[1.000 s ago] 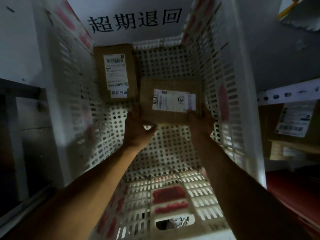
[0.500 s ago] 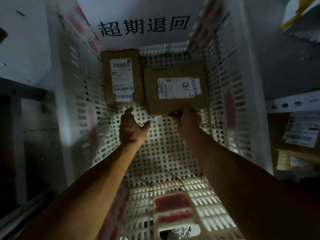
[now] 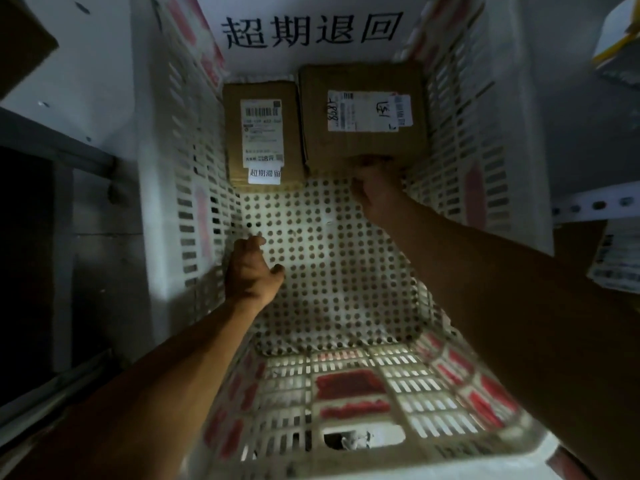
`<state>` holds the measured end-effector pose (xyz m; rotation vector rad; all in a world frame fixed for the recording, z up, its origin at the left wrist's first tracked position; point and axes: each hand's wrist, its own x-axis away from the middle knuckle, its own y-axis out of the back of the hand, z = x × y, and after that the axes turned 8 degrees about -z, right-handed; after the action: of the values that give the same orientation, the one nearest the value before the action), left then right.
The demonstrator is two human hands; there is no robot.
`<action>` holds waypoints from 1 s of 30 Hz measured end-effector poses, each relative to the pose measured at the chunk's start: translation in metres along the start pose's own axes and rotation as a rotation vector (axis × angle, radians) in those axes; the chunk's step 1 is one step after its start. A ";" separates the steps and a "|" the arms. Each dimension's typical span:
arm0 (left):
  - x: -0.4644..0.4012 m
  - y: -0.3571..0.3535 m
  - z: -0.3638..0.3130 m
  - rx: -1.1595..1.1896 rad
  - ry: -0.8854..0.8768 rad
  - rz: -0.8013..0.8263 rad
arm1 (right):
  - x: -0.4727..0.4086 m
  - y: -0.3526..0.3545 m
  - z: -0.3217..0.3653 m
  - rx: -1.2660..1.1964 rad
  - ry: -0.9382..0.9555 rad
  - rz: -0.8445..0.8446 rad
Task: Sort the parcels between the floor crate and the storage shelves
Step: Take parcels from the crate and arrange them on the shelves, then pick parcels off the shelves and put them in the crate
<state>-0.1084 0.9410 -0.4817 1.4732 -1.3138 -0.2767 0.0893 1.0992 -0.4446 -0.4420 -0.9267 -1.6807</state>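
The left hand [image 3: 252,271] hangs inside the white perforated crate [image 3: 329,271], over the bare floor near its left wall, fingers loosely spread and holding nothing. It is well apart from both parcels. Ahead of it, the narrow box [image 3: 261,133] lies flat against the crate's far end, its shipping label facing up with a small white sticker at the near edge. Just beside that, to the right and touching or nearly touching it, the wider box [image 3: 363,116] lies at the far right corner. The right hand [image 3: 375,188] is at this box's near edge, fingers curled against it; whether they grip it or only press it cannot be told. A white sign [image 3: 311,29] with black characters stands behind the boxes.
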 end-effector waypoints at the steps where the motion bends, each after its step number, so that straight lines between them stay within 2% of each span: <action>1: 0.002 0.005 -0.002 0.021 0.008 0.031 | 0.009 0.003 -0.004 0.067 0.012 0.008; 4: 0.021 0.030 -0.018 0.113 0.035 0.077 | 0.053 0.012 -0.008 0.326 0.044 0.098; 8: 0.068 0.081 -0.051 0.152 0.001 0.053 | 0.127 0.033 -0.006 0.617 0.101 0.223; 11: 0.113 0.117 -0.071 0.147 0.060 0.052 | 0.184 0.046 0.006 0.759 0.154 0.272; 13: 0.144 0.137 -0.079 0.175 0.112 0.044 | 0.218 0.052 0.014 0.909 0.263 0.326; 19: 0.238 0.186 -0.088 0.322 0.388 -0.118 | 0.315 0.061 0.036 1.348 0.600 0.597; 24: 0.332 0.211 -0.068 0.492 0.606 -0.278 | 0.403 0.053 0.026 1.495 0.817 0.789; 26: 0.373 0.216 -0.052 0.579 0.701 -0.372 | 0.438 0.046 0.011 1.561 0.887 0.862; 30: 0.462 0.213 -0.014 0.665 0.900 -0.454 | 0.510 0.038 -0.030 1.636 1.013 0.999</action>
<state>-0.0510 0.6156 -0.0946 2.0855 -0.3195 0.5500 -0.0329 0.7468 -0.0931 0.8795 -0.7475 0.1631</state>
